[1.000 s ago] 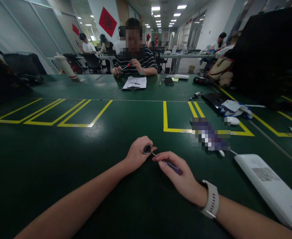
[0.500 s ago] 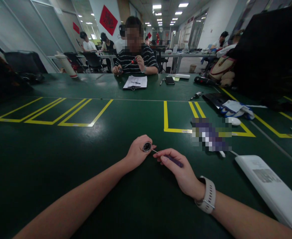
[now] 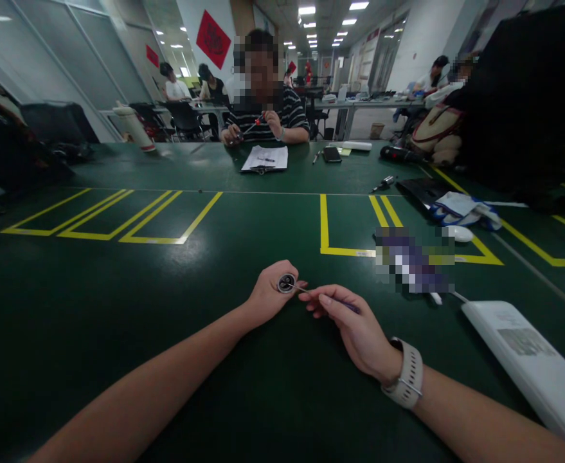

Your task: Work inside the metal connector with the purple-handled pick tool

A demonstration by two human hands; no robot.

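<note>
My left hand (image 3: 270, 292) is wrapped round a small cylinder (image 3: 286, 283) with a silver rim, its open end turned up toward me; the rest of it is hidden in the fist. Between the thumb and fingers of my right hand (image 3: 347, 315) is a thin screwdriver (image 3: 352, 307) with a dark purple handle. Its slim metal shaft points left, and the tip reaches into the rimmed end of the cylinder. What the tip touches inside is too small to make out. Both hands are just above the green table (image 3: 205, 360).
On the right lie a white power bank (image 3: 518, 350) with a cable to a blurred phone-like object (image 3: 412, 260), a white mouse (image 3: 458, 234) and a cloth (image 3: 465, 211). Yellow tape (image 3: 324, 225) marks the table. A co-worker (image 3: 292, 109) sits opposite, behind a clipboard (image 3: 265, 159).
The screwdriver's tip has gone from the cylinder's edge to inside its rim, and my right hand has tilted slightly. The whole view has shifted a little.
</note>
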